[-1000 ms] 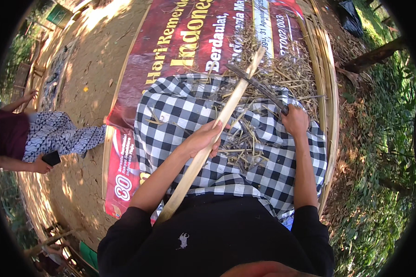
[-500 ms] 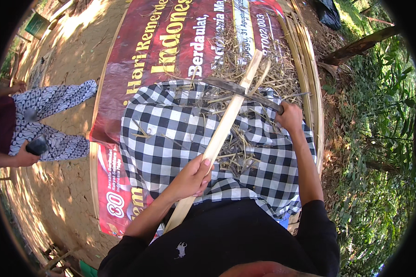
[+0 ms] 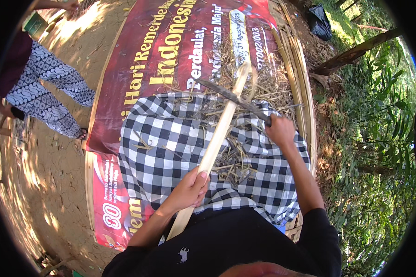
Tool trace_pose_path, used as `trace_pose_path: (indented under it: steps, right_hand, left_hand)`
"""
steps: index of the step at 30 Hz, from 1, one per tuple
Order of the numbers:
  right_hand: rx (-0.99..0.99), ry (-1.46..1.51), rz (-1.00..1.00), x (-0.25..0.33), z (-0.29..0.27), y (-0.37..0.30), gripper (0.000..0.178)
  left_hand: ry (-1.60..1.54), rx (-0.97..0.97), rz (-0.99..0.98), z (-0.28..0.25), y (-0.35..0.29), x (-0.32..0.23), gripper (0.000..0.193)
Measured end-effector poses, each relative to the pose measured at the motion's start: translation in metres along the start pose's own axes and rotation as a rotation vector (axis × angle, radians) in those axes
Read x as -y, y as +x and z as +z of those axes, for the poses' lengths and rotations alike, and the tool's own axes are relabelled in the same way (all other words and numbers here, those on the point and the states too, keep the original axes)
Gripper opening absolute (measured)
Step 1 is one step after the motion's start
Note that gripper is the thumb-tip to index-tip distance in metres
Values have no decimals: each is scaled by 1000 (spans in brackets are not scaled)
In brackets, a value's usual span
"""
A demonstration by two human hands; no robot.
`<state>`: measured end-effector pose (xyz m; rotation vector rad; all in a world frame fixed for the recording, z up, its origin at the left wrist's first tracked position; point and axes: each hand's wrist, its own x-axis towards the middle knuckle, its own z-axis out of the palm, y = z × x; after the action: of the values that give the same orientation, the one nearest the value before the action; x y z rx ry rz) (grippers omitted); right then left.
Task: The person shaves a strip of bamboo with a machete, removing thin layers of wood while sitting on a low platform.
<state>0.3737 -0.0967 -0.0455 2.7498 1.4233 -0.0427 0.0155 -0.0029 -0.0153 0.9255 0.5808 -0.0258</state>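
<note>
My left hand (image 3: 189,189) is wrapped round the lower part of a long, pale bamboo strip (image 3: 213,147), which slants up and away to the right from my body. In my right hand (image 3: 281,131) is the handle of a sickle-like knife (image 3: 233,97) with a dark, slightly curved blade. The blade lies across the strip near its far end and touches it. A thin curled shaving (image 3: 253,83) stands off the strip beside the blade. Under both hands, a black-and-white checked cloth (image 3: 171,138) covers my lap, with shavings scattered on it.
A red printed banner (image 3: 143,69) covers the bamboo platform (image 3: 305,92). More shavings (image 3: 272,87) lie beyond the cloth. At left, a person in patterned trousers (image 3: 51,83) stands on bare earth. A black plastic bag (image 3: 320,23), a log (image 3: 356,51) and green plants (image 3: 379,138) are at right.
My right hand and the knife have shifted slightly left and nearer to me; a shaving now curls beside the blade. The person at left has turned and moved.
</note>
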Motion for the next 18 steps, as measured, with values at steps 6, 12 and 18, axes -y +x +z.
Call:
trace_pose_path:
  steps: [6,12,18]
  right_hand:
    - [-373,213,-622,33,0,-41,17]
    - [-50,21,53,-7,-4,8,16]
    - [-269,173,-629,36,-3,-39,19]
  left_hand:
    - [28,19,17,1,-12,4,30]
    - [-18,17,-45,-1,-10,7,29]
    - [-9,42,-33,-5,-19,14,31]
